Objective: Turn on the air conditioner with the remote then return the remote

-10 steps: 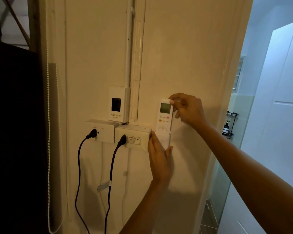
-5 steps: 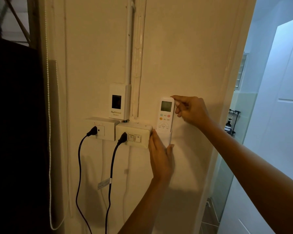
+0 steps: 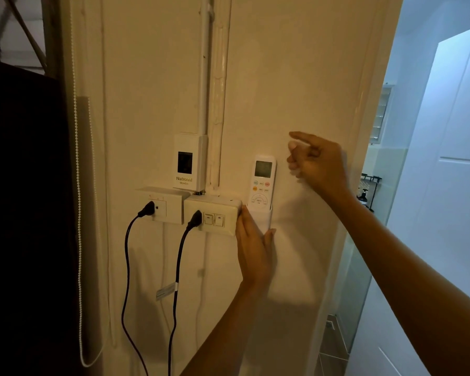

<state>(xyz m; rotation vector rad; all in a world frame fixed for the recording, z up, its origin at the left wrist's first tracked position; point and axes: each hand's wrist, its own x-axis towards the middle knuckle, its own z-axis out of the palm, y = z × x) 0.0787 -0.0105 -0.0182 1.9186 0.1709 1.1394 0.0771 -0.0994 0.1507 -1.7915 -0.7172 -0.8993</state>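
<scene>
Remote [image 3: 262,185] seated upright in wall holder [image 3: 263,219].
Right hand [image 3: 316,165] loosely spread, apart; left hand [image 3: 254,246] flat, steadying holder — release gently.

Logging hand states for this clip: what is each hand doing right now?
Left hand: open, flat against the wall holder, gripping nothing.
Right hand: loosely open, holding nothing, apart from the remote seated in the holder.

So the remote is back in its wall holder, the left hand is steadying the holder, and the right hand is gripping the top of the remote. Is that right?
Not quite. In the head view the right hand is off the remote, open and apart from it, to its right. The rest holds: the remote sits in the wall holder, and the left hand rests against the holder.
</scene>
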